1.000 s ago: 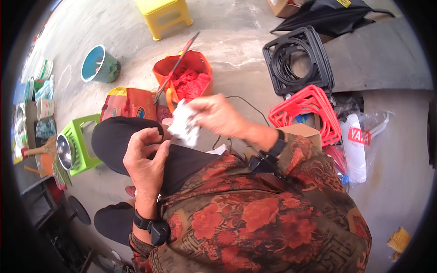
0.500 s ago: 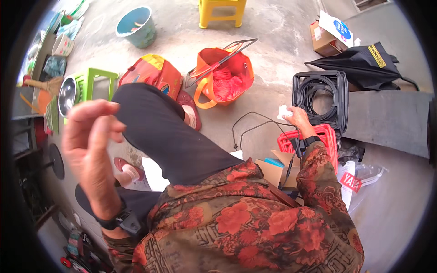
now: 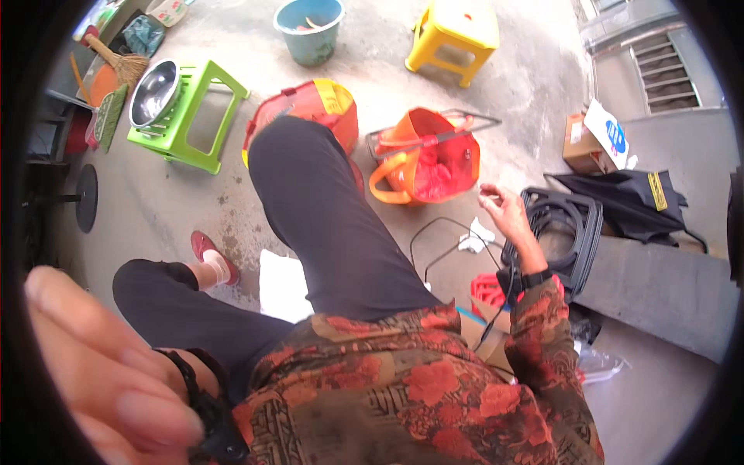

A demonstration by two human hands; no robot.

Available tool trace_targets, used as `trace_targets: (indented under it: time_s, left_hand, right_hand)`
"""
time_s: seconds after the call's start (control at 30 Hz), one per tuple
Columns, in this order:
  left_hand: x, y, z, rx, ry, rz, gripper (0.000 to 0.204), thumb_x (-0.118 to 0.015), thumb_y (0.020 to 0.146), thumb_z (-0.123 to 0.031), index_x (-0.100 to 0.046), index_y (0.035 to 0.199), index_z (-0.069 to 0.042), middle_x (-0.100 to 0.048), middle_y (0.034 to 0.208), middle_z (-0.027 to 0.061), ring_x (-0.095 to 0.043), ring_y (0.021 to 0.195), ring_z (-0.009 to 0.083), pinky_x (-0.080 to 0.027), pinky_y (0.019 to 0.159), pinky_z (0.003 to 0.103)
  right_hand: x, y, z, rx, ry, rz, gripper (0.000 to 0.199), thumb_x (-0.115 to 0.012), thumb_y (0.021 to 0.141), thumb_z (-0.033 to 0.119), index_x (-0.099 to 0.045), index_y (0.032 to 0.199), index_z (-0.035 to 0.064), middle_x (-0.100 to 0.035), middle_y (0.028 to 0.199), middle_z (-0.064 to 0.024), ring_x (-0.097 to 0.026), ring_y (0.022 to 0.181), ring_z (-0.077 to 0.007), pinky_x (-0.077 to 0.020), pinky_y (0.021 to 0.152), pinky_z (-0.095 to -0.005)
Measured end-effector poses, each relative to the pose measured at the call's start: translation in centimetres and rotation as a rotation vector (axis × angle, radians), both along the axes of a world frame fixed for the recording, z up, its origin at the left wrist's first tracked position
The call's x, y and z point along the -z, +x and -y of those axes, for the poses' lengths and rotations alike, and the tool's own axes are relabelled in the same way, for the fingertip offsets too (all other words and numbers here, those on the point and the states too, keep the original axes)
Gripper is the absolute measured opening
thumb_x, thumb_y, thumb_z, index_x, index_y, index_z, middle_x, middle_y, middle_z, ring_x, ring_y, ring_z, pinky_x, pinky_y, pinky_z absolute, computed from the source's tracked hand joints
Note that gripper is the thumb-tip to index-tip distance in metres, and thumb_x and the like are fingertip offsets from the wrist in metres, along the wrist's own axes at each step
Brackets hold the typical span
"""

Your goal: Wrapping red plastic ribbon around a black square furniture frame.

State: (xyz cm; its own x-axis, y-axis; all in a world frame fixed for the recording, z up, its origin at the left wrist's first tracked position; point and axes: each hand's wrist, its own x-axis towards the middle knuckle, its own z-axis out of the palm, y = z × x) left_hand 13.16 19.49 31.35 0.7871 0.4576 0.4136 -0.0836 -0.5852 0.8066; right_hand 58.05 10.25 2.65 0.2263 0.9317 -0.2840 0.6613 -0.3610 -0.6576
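My right hand [image 3: 505, 215] is open and empty, its fingers slightly curled and apart, between the orange bag [image 3: 395, 174] and a black plastic frame [image 3: 595, 221] with dark rings in it. A crumpled white tissue [image 3: 477, 235] lies on the floor just below that hand, apart from it. Large and blurred at the lower left, my left hand [image 3: 108, 380] is raised close to the camera, fingers loosely bent and apart, holding nothing I can see. Red plastic material [image 3: 435, 180] fills the orange bag. A thin black cable [image 3: 446, 219] loops over the floor beside the tissue.
A red bag [image 3: 302, 108] stands beyond my knee. Farther off are a green stool [image 3: 192, 139] bearing a metal bowl [image 3: 155, 93], a blue bucket [image 3: 310, 39] and a yellow stool [image 3: 457, 35]. To the right lie a folded black umbrella [image 3: 628, 194] and a cardboard box [image 3: 577, 143].
My right hand has let go of the white tissue, which now lies on the floor, and has lifted away from it. My left hand has come lower and nearer the camera. The view has shifted.
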Motion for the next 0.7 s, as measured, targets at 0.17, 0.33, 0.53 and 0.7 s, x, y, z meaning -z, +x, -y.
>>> trace_targets:
  time_s: [0.17,0.33,0.53,0.7]
  left_hand:
    - [-0.5,2.7,-1.1,-0.234,0.105,0.024,0.031,-0.050,0.091,-0.016,-0.044,0.115,0.002,-0.056,0.097,0.0211,-0.055,0.081,0.0278,-0.045,0.071,0.038]
    - [1.4,-4.3,-1.2,-0.507,-0.003,0.035,0.018,-0.047,0.090,-0.010,-0.053,0.103,0.001,-0.058,0.086,0.0149,-0.054,0.069,0.0222,-0.045,0.062,0.030]
    - [12.6,-7.2,-3.0,-0.918,-0.610,-0.138,0.013,-0.055,0.090,-0.007,-0.063,0.097,0.000,-0.064,0.086,0.0056,-0.059,0.071,0.0090,-0.047,0.061,0.022]
    - [24.8,-10.4,-7.1,-0.795,-0.558,-0.430,0.013,-0.059,0.088,-0.009,-0.065,0.095,0.000,-0.064,0.079,0.0026,-0.058,0.070,0.0074,-0.048,0.061,0.023]
  right_hand:
    - [-4.6,-8.4,-4.9,-0.195,0.157,-0.159,0.021,-0.063,0.087,0.011,-0.061,0.106,0.0003,-0.067,0.093,-0.0093,-0.065,0.081,-0.0161,-0.0517,0.074,-0.0299]
    - [-6.2,-18.1,-10.9,-0.496,0.397,-0.225,0.026,-0.067,0.083,0.012,-0.060,0.106,0.0010,-0.066,0.096,-0.0129,-0.066,0.084,-0.0232,-0.0517,0.075,-0.0310]
    - [0.6,-16.3,-9.8,-0.699,0.279,-0.051,0.020,-0.063,0.083,0.009,-0.059,0.102,0.0038,-0.063,0.092,-0.0142,-0.063,0.085,-0.0326,-0.0505,0.073,-0.0375]
    - [1.7,-14.4,-5.7,-0.434,0.037,-0.191,0.019,-0.064,0.084,0.008,-0.061,0.101,0.0010,-0.065,0.084,-0.0113,-0.064,0.075,-0.0195,-0.0505,0.068,-0.0301]
